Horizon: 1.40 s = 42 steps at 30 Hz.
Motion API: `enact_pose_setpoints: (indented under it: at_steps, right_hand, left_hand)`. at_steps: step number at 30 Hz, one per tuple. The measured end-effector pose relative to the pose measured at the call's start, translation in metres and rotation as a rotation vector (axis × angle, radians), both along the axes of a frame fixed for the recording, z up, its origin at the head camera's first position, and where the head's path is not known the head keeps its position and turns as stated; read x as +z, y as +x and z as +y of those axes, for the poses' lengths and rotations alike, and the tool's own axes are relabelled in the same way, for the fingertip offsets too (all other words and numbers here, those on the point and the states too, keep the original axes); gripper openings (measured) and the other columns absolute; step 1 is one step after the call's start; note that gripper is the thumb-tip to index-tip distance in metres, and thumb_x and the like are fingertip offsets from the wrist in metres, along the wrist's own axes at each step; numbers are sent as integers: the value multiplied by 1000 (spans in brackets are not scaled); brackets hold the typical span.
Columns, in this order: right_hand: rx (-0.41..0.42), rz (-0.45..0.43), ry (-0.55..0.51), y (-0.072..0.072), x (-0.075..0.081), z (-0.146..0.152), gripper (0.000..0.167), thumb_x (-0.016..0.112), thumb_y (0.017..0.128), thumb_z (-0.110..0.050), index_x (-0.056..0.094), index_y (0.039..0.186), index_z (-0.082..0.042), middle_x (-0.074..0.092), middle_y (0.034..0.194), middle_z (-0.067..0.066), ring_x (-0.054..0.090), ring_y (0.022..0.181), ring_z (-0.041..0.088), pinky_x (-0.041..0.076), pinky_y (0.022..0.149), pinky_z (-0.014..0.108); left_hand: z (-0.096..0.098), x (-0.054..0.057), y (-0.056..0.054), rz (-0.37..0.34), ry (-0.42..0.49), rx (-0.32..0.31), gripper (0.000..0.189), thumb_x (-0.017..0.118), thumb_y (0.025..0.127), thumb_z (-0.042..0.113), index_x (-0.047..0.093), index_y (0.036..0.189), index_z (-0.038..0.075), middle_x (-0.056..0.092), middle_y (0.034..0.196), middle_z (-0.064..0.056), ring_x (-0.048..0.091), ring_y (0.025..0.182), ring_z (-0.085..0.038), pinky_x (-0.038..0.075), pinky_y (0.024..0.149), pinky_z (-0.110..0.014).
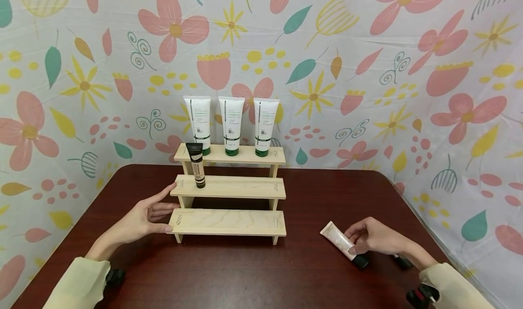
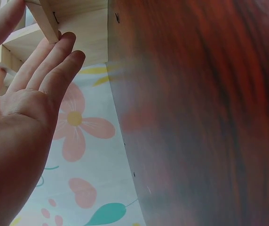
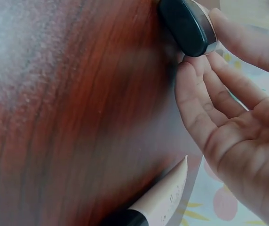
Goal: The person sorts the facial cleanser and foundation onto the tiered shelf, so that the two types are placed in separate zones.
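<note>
- Small beige tube (image 1: 337,239) with a black cap lies flat on the table (image 1: 245,272) at about 4 o'clock from the wooden shelf (image 1: 229,188), well apart from it, cap end toward the person.
- Right hand (image 1: 373,237) rests on the tube's cap end, fingers curled down over it; the right-wrist view shows fingertips (image 3: 195,70) touching the black cap (image 3: 186,26), but the grip looks loose and not fully closed.
- A second beige tube (image 3: 165,197) shows at the bottom of the right-wrist view; its black end may be what peeks out by the right wrist in the head view, can't tell for sure.
- Left hand (image 1: 145,216) sits at 9 o'clock of the shelf, fingers straight and spread, tips touching the shelf's left edge (image 2: 54,28); holds nothing.
- Risks, as judgement: the tube is gripped near the cap only, so it could pivot or slip if lifted; the shelf looks light and could slide or tip if the left hand pushes instead of bracing; the upright dark tube (image 1: 196,163) on the middle step stands near the left edge and could topple from a nudge.
- Counts: three shelf steps; three white tubes with green caps (image 1: 231,125) standing cap-down on the top step; one dark-capped tube on the middle step; bottom step bare; one beige tube under the hand, plus one more nearby.
- Floral backdrop (image 1: 408,72) behind.
</note>
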State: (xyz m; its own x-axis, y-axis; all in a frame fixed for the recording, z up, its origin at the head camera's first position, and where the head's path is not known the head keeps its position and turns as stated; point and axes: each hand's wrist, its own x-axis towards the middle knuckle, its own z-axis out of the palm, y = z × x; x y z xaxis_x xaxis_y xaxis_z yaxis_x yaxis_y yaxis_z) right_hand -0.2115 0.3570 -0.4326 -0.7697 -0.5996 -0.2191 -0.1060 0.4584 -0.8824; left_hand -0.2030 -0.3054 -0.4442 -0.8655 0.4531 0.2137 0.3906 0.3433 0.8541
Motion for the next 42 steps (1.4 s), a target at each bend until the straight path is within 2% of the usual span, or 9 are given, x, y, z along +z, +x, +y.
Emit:
enact_pose_setpoints:
  at_steps: [6,12,16,20,25,29,36,42]
  right_hand:
    - [8,13,-27,1,-3,0,42,76,91,2,63,125,21,72,105,23,76,88,29,62,76,35]
    - [-50,33,11,4,-4,-5,40,80,91,-3,68,125,14,73,104,19,74,87,25,60,74,32]
    - [-94,82,66,9,-3,-11,39,82,90,-9,71,124,8,75,100,15,74,88,23,59,74,30]
    - [-125,141,111,15,0,-20,40,86,88,-15,74,122,2,77,99,9,75,90,20,59,74,29]
    - [-127,147,59,18,2,-29,41,82,91,-14,72,126,5,77,106,9,74,92,20,59,77,29]
    - [-139,160,42,18,5,-35,41,82,93,-16,71,128,5,76,105,9,73,92,19,58,78,28]
    - [-128,207,-23,17,12,-49,36,81,93,-14,74,125,2,74,96,11,69,83,16,56,67,28]
    - [-159,229,-74,15,20,-62,38,82,92,-11,72,126,4,75,99,13,68,84,18,58,67,31]
  left_hand:
    - [0,0,0,-7,4,-2,112,90,83,6,20,170,17,63,139,-26,63,126,-37,54,99,-38]
    - [-1,-1,-1,-7,2,-2,112,90,84,7,21,171,19,63,139,-24,63,127,-35,54,100,-36]
    - [-1,-1,-1,-2,-1,1,112,91,83,7,21,170,18,64,139,-24,64,126,-33,54,100,-36]
    - [0,1,0,-7,-4,2,112,90,83,7,20,171,18,64,139,-25,63,126,-37,54,100,-36]
    - [0,1,0,-11,-2,-2,112,90,84,7,20,171,18,63,139,-25,62,126,-40,54,100,-37]
    - [0,1,0,-12,-1,-2,112,90,84,7,20,171,18,63,139,-25,62,127,-40,54,100,-37]
    - [0,0,-1,-10,2,-4,112,90,83,6,20,170,17,64,138,-25,63,126,-36,54,100,-36]
    - [0,1,0,-6,0,-1,112,90,83,6,21,170,16,63,139,-25,64,126,-31,54,100,-39]
